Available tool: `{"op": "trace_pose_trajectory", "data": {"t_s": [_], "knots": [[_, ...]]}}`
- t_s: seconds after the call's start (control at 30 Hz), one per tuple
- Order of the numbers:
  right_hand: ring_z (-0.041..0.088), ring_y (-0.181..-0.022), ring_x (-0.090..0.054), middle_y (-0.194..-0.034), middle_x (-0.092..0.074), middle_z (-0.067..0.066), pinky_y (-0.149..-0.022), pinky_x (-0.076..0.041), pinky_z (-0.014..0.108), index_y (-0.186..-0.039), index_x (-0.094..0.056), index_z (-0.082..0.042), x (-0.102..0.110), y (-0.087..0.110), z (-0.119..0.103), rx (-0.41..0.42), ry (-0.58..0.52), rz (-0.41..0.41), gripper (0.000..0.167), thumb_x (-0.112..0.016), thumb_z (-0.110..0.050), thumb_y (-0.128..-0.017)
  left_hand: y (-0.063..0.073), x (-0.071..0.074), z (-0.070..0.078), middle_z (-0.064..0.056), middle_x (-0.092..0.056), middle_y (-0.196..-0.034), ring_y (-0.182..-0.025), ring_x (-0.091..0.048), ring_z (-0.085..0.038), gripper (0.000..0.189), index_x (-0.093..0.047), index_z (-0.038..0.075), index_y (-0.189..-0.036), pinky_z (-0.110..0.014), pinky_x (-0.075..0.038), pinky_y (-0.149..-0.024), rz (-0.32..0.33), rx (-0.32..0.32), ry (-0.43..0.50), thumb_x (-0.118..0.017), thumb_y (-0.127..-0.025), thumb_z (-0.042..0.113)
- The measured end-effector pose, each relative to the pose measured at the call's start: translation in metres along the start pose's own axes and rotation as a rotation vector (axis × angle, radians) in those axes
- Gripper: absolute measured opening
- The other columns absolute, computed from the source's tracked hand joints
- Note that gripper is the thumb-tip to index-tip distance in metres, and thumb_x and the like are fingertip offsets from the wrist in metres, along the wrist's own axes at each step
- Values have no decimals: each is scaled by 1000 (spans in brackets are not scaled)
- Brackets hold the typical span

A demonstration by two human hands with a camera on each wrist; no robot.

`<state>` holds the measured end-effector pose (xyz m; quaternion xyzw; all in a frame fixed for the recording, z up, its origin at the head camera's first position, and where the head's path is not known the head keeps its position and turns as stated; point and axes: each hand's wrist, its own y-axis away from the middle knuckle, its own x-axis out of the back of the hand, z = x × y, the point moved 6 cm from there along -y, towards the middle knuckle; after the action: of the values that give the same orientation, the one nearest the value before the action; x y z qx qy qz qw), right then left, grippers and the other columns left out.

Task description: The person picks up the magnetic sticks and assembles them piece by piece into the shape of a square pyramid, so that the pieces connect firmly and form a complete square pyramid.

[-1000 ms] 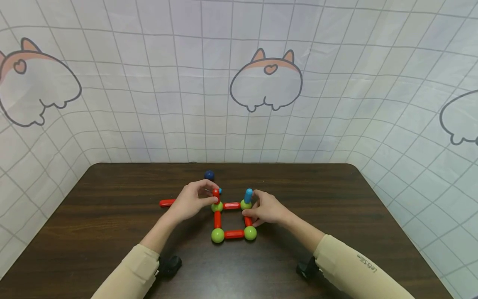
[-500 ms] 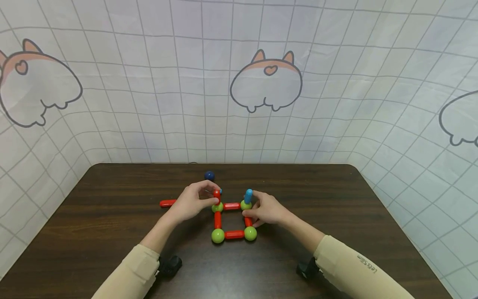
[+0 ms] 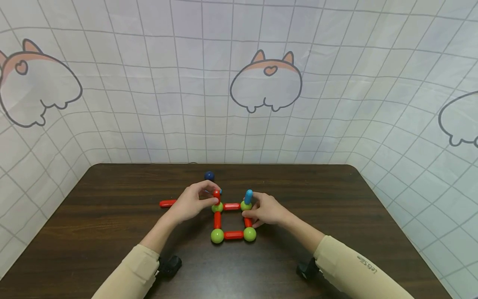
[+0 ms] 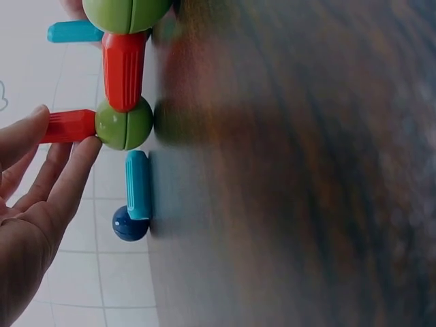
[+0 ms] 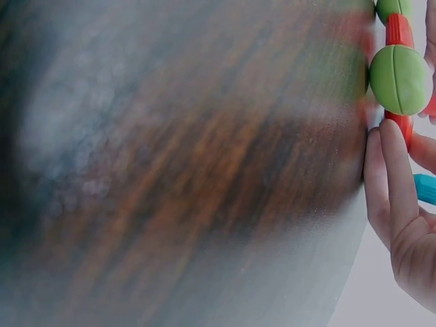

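A square of red rods (image 3: 233,235) joined by green balls (image 3: 217,236) at its corners lies on the table. On the far-left ball an upright red rod (image 4: 71,127) stands, pinched between the thumb and fingers of my left hand (image 3: 192,201). A light blue rod (image 3: 248,196) rises from the far-right ball (image 3: 245,205). My right hand (image 3: 268,208) is at the square's right side, its thumb and fingers around the right-side red rod (image 3: 248,221), with the index finger up by the blue rod.
Beyond the left hand lie a dark blue ball (image 3: 209,175) and another light blue rod (image 4: 138,185), mostly hidden by that hand in the head view. A red rod (image 3: 167,203) lies left of it. A patterned white curtain (image 3: 168,83) stands behind the table (image 3: 298,178).
Both hands keep their places on the square. Its near edge has shifted very slightly to the left; nothing has been let go.
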<state>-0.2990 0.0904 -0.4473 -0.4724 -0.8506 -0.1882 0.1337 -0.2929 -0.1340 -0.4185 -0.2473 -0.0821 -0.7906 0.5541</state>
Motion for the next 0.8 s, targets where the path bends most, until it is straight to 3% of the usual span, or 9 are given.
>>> {"op": "trace_pose_trajectory", "data": {"t_s": [0.8], "knots": [[22,-67,-71,-82,-68,12,-62,-61,38,-126,-56,2,0,1,-1,-2,13,1,40,-76,-8,-94,-2,0,-3,-9,-66,-114,-100,-70,-28,29,-66,6,-124,-43,-56,-87,-1,16,22,-74,-96,9]]}}
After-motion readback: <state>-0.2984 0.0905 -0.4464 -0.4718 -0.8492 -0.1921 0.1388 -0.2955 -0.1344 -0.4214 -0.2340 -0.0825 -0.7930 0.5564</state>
